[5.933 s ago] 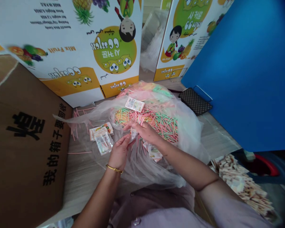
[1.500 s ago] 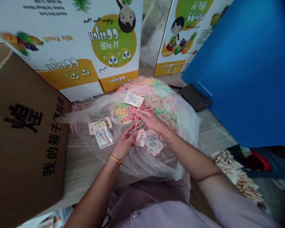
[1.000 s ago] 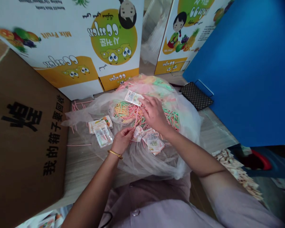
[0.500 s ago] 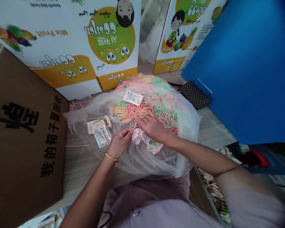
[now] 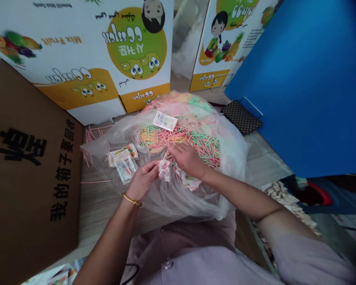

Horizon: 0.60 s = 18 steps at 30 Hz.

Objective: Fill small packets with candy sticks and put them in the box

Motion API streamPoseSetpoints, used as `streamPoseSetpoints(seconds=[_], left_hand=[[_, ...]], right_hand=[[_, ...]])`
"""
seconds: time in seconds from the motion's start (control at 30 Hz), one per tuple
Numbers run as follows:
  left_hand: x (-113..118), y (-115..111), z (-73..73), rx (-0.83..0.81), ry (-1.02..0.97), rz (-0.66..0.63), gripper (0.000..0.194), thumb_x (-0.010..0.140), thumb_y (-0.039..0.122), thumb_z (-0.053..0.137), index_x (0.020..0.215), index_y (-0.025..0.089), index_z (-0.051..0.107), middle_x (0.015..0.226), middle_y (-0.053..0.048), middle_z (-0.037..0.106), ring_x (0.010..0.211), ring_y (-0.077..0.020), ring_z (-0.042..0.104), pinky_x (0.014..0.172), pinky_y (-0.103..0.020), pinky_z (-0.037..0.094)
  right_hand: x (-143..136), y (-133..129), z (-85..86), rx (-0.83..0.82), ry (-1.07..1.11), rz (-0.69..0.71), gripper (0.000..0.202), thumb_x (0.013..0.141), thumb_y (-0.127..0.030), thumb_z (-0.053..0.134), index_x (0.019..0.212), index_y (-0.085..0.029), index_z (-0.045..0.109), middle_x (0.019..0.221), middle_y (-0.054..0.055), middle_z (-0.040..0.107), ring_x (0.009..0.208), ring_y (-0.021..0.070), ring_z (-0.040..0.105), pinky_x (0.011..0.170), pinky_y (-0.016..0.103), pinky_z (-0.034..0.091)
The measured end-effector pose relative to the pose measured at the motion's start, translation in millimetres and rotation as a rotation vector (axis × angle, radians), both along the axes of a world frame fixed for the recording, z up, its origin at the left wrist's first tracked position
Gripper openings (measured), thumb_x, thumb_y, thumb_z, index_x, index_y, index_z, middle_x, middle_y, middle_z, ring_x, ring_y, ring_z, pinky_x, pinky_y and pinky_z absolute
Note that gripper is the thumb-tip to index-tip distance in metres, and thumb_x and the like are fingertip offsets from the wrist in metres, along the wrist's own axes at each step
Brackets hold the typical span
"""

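Observation:
My left hand [image 5: 144, 180], with a gold bangle at the wrist, pinches the edge of a small printed candy sachet [image 5: 164, 172]. My right hand [image 5: 187, 159] is just above and right of it, fingers pinched around thin pink candy sticks [image 5: 167, 154] that point down toward the sachet's top. Whether their ends are inside it, I cannot tell. Both hands are over a clear plastic bag [image 5: 231, 138] full of short pink, green and yellow candy sticks [image 5: 206, 144]. More sachets [image 5: 190, 182] lie partly under my right hand.
A sachet [image 5: 165, 121] lies on top of the bag, and filled sachets [image 5: 125, 168] lie at its left. Loose pink sticks [image 5: 90, 142] are on the table [image 5: 97, 202]. A brown carton [image 5: 32, 178], printed candy boxes [image 5: 83, 51], a blue panel [image 5: 299, 87] and a checkered pouch [image 5: 241, 117] stand around.
My left hand has drawn slightly left and down with the sachet, which now shows more fully. My right hand has shifted slightly left, still pinching sticks.

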State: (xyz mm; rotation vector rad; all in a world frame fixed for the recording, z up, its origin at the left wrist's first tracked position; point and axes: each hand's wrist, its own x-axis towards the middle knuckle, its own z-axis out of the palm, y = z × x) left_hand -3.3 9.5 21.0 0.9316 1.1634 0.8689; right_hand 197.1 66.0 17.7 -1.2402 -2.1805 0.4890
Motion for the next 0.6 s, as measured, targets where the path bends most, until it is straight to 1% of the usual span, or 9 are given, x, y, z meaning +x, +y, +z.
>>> streamPoseSetpoints(seconds=[0.1, 0.13, 0.23, 0.3, 0.33, 0.4, 0.5, 0.57, 0.6], left_hand=[[-1.8, -14.6, -13.5, -0.097, -0.019, -0.006, 0.03, 0.069, 0.045, 0.082, 0.079, 0.017, 0.077, 0.07, 0.0, 0.069, 0.066, -0.0142, 0.056, 0.065, -0.024, 0.046], [-3.0, -19.4, -18.2, -0.136, -0.032, 0.032, 0.029, 0.068, 0.044, 0.083, 0.078, 0.018, 0.076, 0.068, 0.0, 0.069, 0.065, -0.0142, 0.056, 0.064, -0.024, 0.046], [-9.5, -28.1, -27.4, -0.224, -0.077, 0.254, 0.023, 0.068, 0.039, 0.082, 0.08, 0.02, 0.075, 0.071, 0.001, 0.071, 0.063, -0.0146, 0.058, 0.064, -0.026, 0.049], [-13.7, -28.2, -28.0, -0.237, -0.094, 0.359, 0.021, 0.07, 0.035, 0.081, 0.085, 0.022, 0.076, 0.076, 0.001, 0.073, 0.065, -0.0156, 0.061, 0.066, -0.027, 0.052], [-14.7, -27.1, -27.1, -0.233, -0.1, 0.374, 0.02, 0.071, 0.034, 0.08, 0.086, 0.022, 0.076, 0.077, 0.001, 0.074, 0.066, -0.0162, 0.062, 0.066, -0.028, 0.053], [-13.3, -24.1, -24.2, -0.217, -0.108, 0.348, 0.02, 0.072, 0.036, 0.08, 0.086, 0.022, 0.076, 0.075, 0.001, 0.073, 0.066, -0.017, 0.064, 0.065, -0.028, 0.052], [-5.3, -21.9, -20.9, -0.203, -0.128, 0.262, 0.024, 0.07, 0.039, 0.083, 0.083, 0.02, 0.076, 0.073, 0.001, 0.073, 0.063, -0.0163, 0.064, 0.061, -0.026, 0.051], [-0.5, -23.1, -20.1, -0.218, -0.155, 0.235, 0.025, 0.07, 0.037, 0.084, 0.085, 0.02, 0.076, 0.076, 0.0, 0.075, 0.062, -0.0152, 0.065, 0.061, -0.026, 0.052], [0.7, -24.3, -19.8, -0.237, -0.173, 0.24, 0.024, 0.071, 0.036, 0.084, 0.088, 0.019, 0.077, 0.077, 0.0, 0.076, 0.062, -0.0147, 0.065, 0.061, -0.025, 0.053]], right_hand=[[21.8, 20.2, 11.4, -0.095, 0.114, -0.309, 0.03, 0.105, -0.032, 0.036, 0.091, -0.021, 0.061, 0.077, 0.003, 0.063, 0.072, 0.0189, 0.057, 0.071, 0.03, 0.042], [27.8, 26.7, 17.0, -0.111, 0.172, -0.362, 0.029, 0.105, -0.034, 0.038, 0.091, -0.022, 0.06, 0.076, 0.001, 0.062, 0.068, 0.0177, 0.055, 0.068, 0.029, 0.04], [32.5, 37.8, 30.8, -0.247, 0.325, -0.244, 0.029, 0.104, -0.04, 0.038, 0.098, -0.022, 0.06, 0.078, -0.001, 0.061, 0.061, 0.0146, 0.052, 0.063, 0.028, 0.039], [21.7, 35.4, 31.5, -0.333, 0.377, -0.18, 0.032, 0.103, -0.047, 0.04, 0.097, -0.022, 0.059, 0.079, -0.001, 0.06, 0.063, 0.0139, 0.052, 0.064, 0.027, 0.039], [12.7, 31.1, 28.5, -0.365, 0.375, -0.167, 0.033, 0.101, -0.051, 0.044, 0.094, -0.021, 0.058, 0.079, -0.001, 0.06, 0.066, 0.0141, 0.052, 0.065, 0.027, 0.039], [-9.5, 17.8, 17.1, -0.457, 0.335, -0.101, 0.038, 0.095, -0.057, 0.054, 0.086, -0.021, 0.057, 0.079, -0.001, 0.06, 0.071, 0.0145, 0.053, 0.067, 0.026, 0.04], [-39.8, -3.2, -3.3, -0.656, 0.307, 0.133, 0.042, 0.092, -0.059, 0.057, 0.077, -0.02, 0.055, 0.074, -0.003, 0.057, 0.07, 0.0138, 0.052, 0.065, 0.025, 0.039], [-47.2, -8.2, -11.1, -0.656, 0.315, 0.181, 0.042, 0.097, -0.056, 0.05, 0.074, -0.021, 0.052, 0.07, -0.003, 0.054, 0.067, 0.0134, 0.05, 0.063, 0.025, 0.038], [-45.6, -6.3, -12.2, -0.606, 0.318, 0.145, 0.041, 0.099, -0.054, 0.045, 0.076, -0.021, 0.052, 0.071, -0.003, 0.054, 0.067, 0.0136, 0.051, 0.063, 0.025, 0.038]])
